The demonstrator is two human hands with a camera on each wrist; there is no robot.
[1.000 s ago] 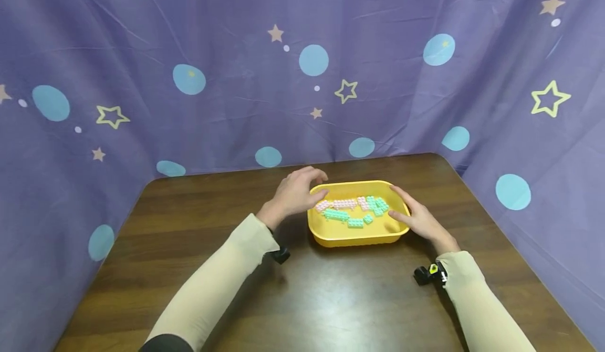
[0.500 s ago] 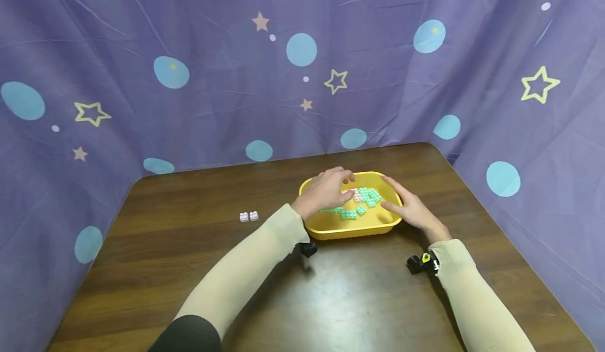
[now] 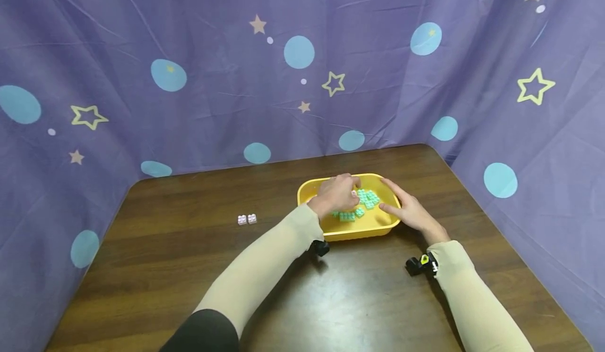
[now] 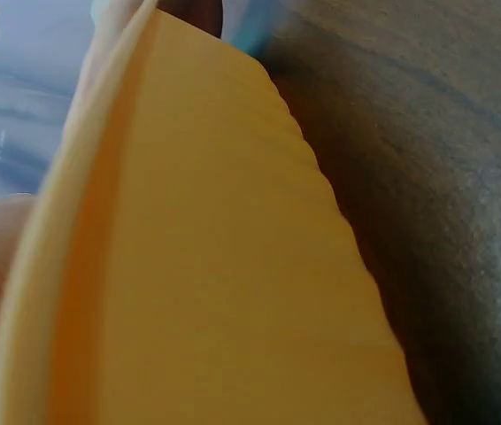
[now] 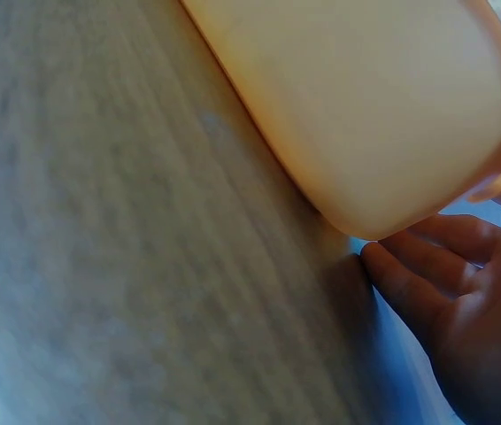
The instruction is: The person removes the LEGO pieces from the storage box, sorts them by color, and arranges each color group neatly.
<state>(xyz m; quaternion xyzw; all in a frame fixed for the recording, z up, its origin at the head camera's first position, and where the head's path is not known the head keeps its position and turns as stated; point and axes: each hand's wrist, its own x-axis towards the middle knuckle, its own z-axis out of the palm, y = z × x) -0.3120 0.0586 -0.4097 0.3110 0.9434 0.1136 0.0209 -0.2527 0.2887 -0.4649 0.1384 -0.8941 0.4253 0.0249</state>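
Watching from my station: yellow tray [image 3: 361, 234] sits toward the far edge of the table [image 3: 189, 257], nearer its far right corner. Lettering: the only candidate I find is a yellow-and-white mark on the right wrist device [image 3: 416, 266], too small for me to read. The curtain [image 3: 212, 105] behind carries printed stars and dots.

Against a second ago: left hand [image 3: 339, 192] has moved from the tray's left end to over its middle. Fingers bent down in a narrow shape by a pink brick [image 3: 354, 193]; I cannot tell whether they pinch it. In the left wrist view the tray wall hides them. Two small pink bricks [image 3: 252, 218] now show on the table, left of the tray; that spot was behind the arm.

Right hand [image 3: 412, 211] stays spread wide at the tray's right end, holding it, thumb over the rim, fingers against the outer wall. Green bricks [image 3: 370, 200] lie inside, toward the right end and along the near side.
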